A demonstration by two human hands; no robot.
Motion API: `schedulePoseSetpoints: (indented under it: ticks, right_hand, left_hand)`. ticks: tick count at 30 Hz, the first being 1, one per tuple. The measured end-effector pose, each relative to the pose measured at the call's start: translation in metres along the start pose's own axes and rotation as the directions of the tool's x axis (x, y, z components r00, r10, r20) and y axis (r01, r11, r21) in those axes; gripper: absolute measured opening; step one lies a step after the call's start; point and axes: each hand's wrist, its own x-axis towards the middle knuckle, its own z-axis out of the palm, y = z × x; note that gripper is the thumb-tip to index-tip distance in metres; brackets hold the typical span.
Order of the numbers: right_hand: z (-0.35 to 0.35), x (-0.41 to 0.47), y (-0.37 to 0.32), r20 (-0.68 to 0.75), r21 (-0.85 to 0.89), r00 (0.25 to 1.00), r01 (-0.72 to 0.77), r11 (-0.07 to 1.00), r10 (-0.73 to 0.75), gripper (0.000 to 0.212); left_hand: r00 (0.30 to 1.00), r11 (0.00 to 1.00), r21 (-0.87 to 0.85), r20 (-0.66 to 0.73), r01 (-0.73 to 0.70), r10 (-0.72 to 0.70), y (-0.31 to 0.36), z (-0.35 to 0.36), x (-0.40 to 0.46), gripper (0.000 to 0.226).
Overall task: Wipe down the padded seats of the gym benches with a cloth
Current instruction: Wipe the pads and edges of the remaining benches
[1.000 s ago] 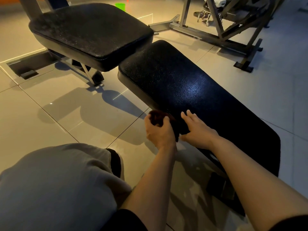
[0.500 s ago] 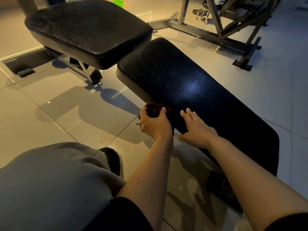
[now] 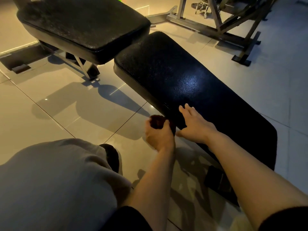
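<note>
A long black padded bench (image 3: 191, 90) runs from the centre toward the lower right. My left hand (image 3: 158, 135) grips a dark bunched cloth (image 3: 156, 121) against the bench's near side edge. My right hand (image 3: 193, 125) rests flat on the pad's near edge just right of the cloth, fingers straight. A second black padded seat (image 3: 86, 24) sits at the upper left, raised above the long pad's far end.
My bent knee in grey trousers (image 3: 55, 180) fills the lower left, above glossy floor tiles (image 3: 50, 114). A metal machine frame (image 3: 221, 22) stands at the top right. The seat's steel leg and wheel (image 3: 88, 70) sit left of the bench.
My left hand with the cloth slid forward along the bench's side edge, then back toward me. My right hand stayed on the pad.
</note>
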Motion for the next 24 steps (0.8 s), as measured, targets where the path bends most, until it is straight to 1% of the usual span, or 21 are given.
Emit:
schedulePoseSetpoints:
  ticks: [2,3,7,12,15,19,20,23,24]
  right_hand:
    - [0.001,0.002,0.001,0.000,0.006,1.000,-0.012,1.000,0.012,0.093]
    - [0.000,0.002,0.001,0.004,0.008,1.000,-0.014,1.000,0.014,0.092]
    - [-0.001,0.001,0.002,0.012,0.005,1.000,-0.011,1.000,0.011,0.092]
    - [0.000,0.000,-0.002,0.000,-0.010,1.000,-0.017,1.000,0.017,0.094]
    - [0.001,-0.001,-0.003,-0.007,-0.006,1.000,-0.011,1.000,0.011,0.095]
    - [-0.001,-0.002,-0.002,0.012,0.001,1.000,-0.009,1.000,0.009,0.097]
    - [-0.003,-0.002,-0.002,0.018,0.008,1.000,-0.006,1.000,0.006,0.097]
    - [-0.005,-0.001,-0.002,0.031,0.023,0.999,-0.005,1.000,0.004,0.096]
    - [-0.005,-0.001,-0.002,0.037,0.025,0.999,-0.006,1.000,0.005,0.096]
  left_hand:
    - [0.997,0.996,-0.041,-0.025,-0.078,0.077,0.026,0.007,0.015,0.045]
    - [0.996,0.995,-0.051,-0.016,-0.089,0.088,0.035,0.010,0.019,0.047]
    - [0.996,0.996,0.016,0.016,-0.090,0.090,0.035,0.015,0.027,0.046]
    - [0.996,0.995,0.054,0.033,-0.080,0.078,0.043,0.013,0.025,0.047]
    - [0.994,0.994,0.068,0.078,-0.083,0.077,0.042,0.010,0.023,0.049]
    - [0.981,0.991,0.087,0.171,-0.105,0.089,0.025,0.004,0.012,0.039]
    - [0.984,0.992,0.068,0.153,-0.102,0.091,0.023,0.002,0.011,0.038]
    - [0.994,0.994,-0.017,0.018,-0.110,0.110,0.032,0.004,0.025,0.036]
    - [0.995,0.994,-0.031,0.008,-0.101,0.101,0.038,0.006,0.030,0.038]
